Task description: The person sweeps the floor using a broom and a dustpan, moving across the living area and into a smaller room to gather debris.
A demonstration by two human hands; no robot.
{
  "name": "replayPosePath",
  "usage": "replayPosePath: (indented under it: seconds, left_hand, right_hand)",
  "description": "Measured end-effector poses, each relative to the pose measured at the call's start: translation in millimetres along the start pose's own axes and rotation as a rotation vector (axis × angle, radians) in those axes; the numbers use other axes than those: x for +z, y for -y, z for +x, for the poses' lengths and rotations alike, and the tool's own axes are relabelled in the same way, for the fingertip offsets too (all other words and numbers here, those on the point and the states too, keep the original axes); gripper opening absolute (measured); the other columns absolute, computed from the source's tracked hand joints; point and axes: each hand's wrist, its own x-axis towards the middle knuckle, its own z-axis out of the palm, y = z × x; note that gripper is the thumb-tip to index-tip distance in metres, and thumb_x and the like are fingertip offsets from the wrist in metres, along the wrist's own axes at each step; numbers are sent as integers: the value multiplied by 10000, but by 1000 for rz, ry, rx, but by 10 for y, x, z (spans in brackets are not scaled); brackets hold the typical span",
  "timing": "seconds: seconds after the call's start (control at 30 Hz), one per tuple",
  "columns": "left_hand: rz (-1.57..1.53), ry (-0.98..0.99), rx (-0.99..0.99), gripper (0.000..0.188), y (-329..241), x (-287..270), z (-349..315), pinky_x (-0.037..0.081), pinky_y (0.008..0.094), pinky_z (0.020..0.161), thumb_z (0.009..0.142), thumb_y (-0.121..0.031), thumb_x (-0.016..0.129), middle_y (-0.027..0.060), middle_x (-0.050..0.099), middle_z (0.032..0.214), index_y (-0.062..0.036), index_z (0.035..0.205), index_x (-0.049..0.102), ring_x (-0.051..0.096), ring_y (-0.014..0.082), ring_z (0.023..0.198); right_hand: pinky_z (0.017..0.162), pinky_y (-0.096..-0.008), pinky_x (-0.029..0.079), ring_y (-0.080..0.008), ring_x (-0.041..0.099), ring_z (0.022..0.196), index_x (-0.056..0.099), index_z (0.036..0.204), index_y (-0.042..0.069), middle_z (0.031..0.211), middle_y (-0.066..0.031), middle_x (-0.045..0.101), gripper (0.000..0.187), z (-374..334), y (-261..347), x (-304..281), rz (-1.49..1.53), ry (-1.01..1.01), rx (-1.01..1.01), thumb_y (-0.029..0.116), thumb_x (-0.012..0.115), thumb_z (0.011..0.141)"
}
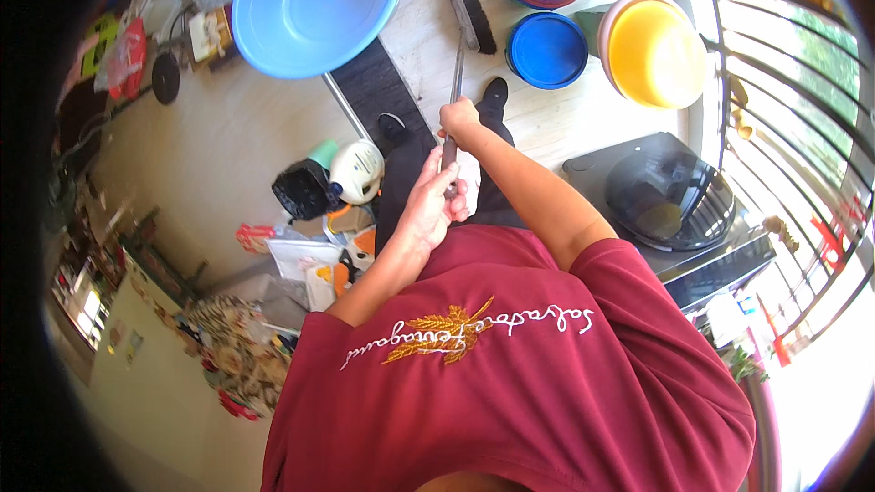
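A broom (472, 14) with dark bristles reaches away from me, its head on the pale floor ahead. Its thin metal handle slants back toward my body and ends in a brown grip. My right hand (461, 121) is closed round the handle, farther along it. Nearer my waist, my left hand (436, 202) wraps the brown grip, its thumb and fingers curled on it. A white patch lies just behind the grip; I cannot make out what it is.
A large blue basin (319, 9) is at the far left. A blue-lidded bucket (547, 51) and a yellow basin (658, 53) stand right of the broom head. A black glossy appliance (670, 196) sits at right by window bars. A white jug (356, 171) and a black bag (303, 189) lie left.
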Motion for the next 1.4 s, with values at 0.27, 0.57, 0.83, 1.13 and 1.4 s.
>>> replayPosePath:
  seconds: [0.27,0.57,0.83,1.13,1.4]
  left_hand:
    - [-322,-124,-84,144,591,-297,-313,273,206,401,853,-178,410,5,454,648,-136,991,418,315,49,421]
    - [-134,-58,-97,238,483,-834,-792,250,179,374,870,-209,381,12,432,640,-169,1103,348,286,30,404]
    - [282,253,183,389,304,-957,-1165,319,154,446,880,-202,365,37,509,709,-27,1226,346,353,30,451]
    - [-56,-51,611,340,576,-736,-1070,348,150,490,851,-205,420,36,521,700,22,1098,473,408,42,501]
    - [-188,-103,518,313,1120,-435,-855,341,152,500,860,-212,405,27,516,704,1,1073,491,418,44,524]
  right_hand:
    - [397,-325,460,-226,577,484,396,1005,-32,763,-178,557,285,-277,-484,261,-541,41,-26,45,388,731]
    - [339,-306,367,-159,492,426,442,874,1,610,-87,484,160,-469,-874,881,-349,151,30,39,421,721]
    - [328,-262,338,-118,413,374,476,812,20,540,-28,436,93,-939,-650,608,-189,462,-18,70,483,734]
    - [324,-225,331,-90,388,377,456,867,64,551,-6,412,112,-1012,-326,-333,-440,419,-53,83,477,759]
    - [324,-240,290,-100,358,377,386,732,95,513,2,364,89,-318,-825,-316,-159,525,215,93,464,776]
